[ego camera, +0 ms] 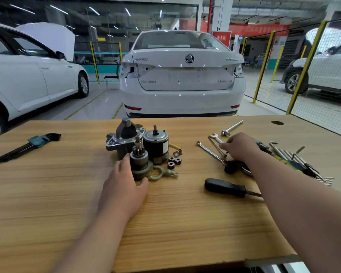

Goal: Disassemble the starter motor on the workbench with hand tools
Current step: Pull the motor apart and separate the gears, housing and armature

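Even, bright illumination is supplied by overhead strip lamps [95, 10], which are mirrored as streaks in the glass wall. Only faint, soft shadows are cast on the workbench [47, 194]. Small highlights are seen on the white car [182, 89]. Wide-angle bowing is evident at the edges. The right hand [240, 147] is slightly blurred.

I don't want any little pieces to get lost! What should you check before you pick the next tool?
1. Left hand holding the gear part steady: ok.
2. Right hand gripping a wrench: cannot tell, since the fingers only reach among the wrenches.
3. Three small gears lying together, far from the edge of the bench: ok.
4. Screwdriver lying close by the right arm: ok.
5. Black motor standing upright: ok.
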Demonstrator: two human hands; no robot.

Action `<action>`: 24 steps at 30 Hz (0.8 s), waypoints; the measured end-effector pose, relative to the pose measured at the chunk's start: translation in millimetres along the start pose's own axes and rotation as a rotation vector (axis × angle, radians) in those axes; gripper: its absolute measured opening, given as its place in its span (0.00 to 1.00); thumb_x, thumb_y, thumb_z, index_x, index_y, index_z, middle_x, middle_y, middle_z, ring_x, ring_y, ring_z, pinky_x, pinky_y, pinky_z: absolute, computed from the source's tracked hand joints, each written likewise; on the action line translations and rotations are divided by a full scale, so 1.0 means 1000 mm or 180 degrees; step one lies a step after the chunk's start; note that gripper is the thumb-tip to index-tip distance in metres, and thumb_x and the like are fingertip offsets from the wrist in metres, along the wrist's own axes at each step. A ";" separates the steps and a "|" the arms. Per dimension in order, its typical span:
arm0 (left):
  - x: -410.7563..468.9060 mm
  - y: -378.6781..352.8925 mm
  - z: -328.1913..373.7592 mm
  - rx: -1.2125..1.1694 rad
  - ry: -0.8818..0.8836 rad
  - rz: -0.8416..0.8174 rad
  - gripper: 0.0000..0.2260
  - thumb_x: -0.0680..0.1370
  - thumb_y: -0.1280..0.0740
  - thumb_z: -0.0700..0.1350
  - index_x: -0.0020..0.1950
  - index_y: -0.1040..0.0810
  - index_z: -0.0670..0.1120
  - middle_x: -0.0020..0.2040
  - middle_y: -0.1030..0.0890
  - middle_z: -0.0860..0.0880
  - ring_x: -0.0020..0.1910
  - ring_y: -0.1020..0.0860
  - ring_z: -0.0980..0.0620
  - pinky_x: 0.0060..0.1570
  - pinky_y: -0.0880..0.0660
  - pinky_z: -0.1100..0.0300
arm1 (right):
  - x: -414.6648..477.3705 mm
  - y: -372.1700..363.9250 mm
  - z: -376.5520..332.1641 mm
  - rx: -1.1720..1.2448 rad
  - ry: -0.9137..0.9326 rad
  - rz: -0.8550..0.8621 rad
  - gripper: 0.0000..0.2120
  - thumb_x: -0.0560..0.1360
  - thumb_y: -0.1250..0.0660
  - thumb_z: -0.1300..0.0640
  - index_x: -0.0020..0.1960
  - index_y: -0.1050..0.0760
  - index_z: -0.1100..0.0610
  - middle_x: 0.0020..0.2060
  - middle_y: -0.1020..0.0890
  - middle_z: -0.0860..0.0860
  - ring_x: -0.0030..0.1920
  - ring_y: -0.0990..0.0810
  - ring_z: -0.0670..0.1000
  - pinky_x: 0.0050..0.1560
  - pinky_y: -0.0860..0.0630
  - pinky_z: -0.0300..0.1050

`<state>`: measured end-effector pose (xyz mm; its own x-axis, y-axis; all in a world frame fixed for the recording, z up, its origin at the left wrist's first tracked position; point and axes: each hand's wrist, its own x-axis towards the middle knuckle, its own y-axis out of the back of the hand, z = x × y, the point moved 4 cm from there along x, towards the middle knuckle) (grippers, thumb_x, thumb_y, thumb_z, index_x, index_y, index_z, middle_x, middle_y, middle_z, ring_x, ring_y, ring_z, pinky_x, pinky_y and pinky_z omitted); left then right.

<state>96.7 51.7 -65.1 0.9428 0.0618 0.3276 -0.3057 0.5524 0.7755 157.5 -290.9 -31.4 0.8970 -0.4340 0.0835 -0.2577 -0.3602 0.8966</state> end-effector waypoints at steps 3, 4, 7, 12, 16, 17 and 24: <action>-0.001 0.000 0.000 0.0027 0.0003 -0.0005 0.37 0.74 0.33 0.54 0.77 0.49 0.51 0.73 0.38 0.51 0.70 0.35 0.48 0.65 0.34 0.52 | -0.002 -0.002 -0.001 -0.0189 0.0067 -0.0066 0.12 0.77 0.32 0.51 0.48 0.18 0.60 0.40 0.18 0.55 0.38 0.23 0.51 0.33 0.30 0.42; -0.002 0.000 0.000 0.0048 0.0005 -0.0005 0.36 0.74 0.33 0.54 0.77 0.49 0.51 0.73 0.38 0.51 0.70 0.35 0.48 0.65 0.33 0.52 | -0.003 -0.001 -0.002 -0.0073 0.0075 0.0022 0.12 0.78 0.33 0.51 0.48 0.18 0.61 0.40 0.18 0.55 0.37 0.23 0.51 0.33 0.30 0.42; -0.003 0.001 0.002 0.0090 0.0003 0.0025 0.36 0.74 0.33 0.54 0.77 0.48 0.50 0.73 0.38 0.51 0.69 0.34 0.48 0.64 0.33 0.52 | -0.002 0.017 0.001 0.1614 -0.0406 0.0448 0.14 0.78 0.33 0.51 0.49 0.19 0.62 0.36 0.21 0.56 0.32 0.27 0.51 0.31 0.32 0.42; 0.000 0.001 0.002 0.0101 0.0005 0.0049 0.36 0.74 0.33 0.54 0.77 0.47 0.50 0.73 0.37 0.50 0.69 0.34 0.47 0.64 0.33 0.52 | -0.003 0.006 -0.005 0.4488 -0.1466 -0.0502 0.06 0.80 0.36 0.60 0.49 0.23 0.62 0.37 0.28 0.54 0.33 0.29 0.48 0.23 0.28 0.35; -0.002 0.001 0.002 0.0093 -0.0004 0.0067 0.35 0.75 0.34 0.54 0.77 0.48 0.50 0.73 0.38 0.51 0.68 0.33 0.48 0.64 0.33 0.52 | 0.006 0.012 -0.009 0.1277 -0.0479 -0.0253 0.14 0.81 0.43 0.62 0.59 0.21 0.64 0.42 0.26 0.57 0.40 0.28 0.55 0.33 0.30 0.43; -0.001 0.001 0.001 0.0090 -0.0012 0.0071 0.35 0.75 0.34 0.54 0.77 0.48 0.50 0.73 0.38 0.51 0.68 0.33 0.48 0.64 0.33 0.52 | 0.008 0.013 -0.014 0.0472 -0.0062 -0.0109 0.14 0.81 0.42 0.59 0.58 0.21 0.65 0.45 0.24 0.57 0.44 0.27 0.56 0.39 0.30 0.45; -0.001 0.001 0.001 0.0046 -0.0010 0.0118 0.35 0.75 0.34 0.55 0.77 0.48 0.51 0.73 0.38 0.52 0.69 0.34 0.49 0.64 0.33 0.53 | 0.003 0.005 -0.032 -0.1366 0.0273 -0.0613 0.13 0.76 0.32 0.51 0.45 0.29 0.60 0.38 0.25 0.53 0.43 0.23 0.54 0.38 0.29 0.44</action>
<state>95.0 51.4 -64.6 0.9304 0.0794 0.3578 -0.3422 0.5377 0.7705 170.6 -267.8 -12.3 0.9449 -0.3167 -0.0825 0.0716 -0.0460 0.9964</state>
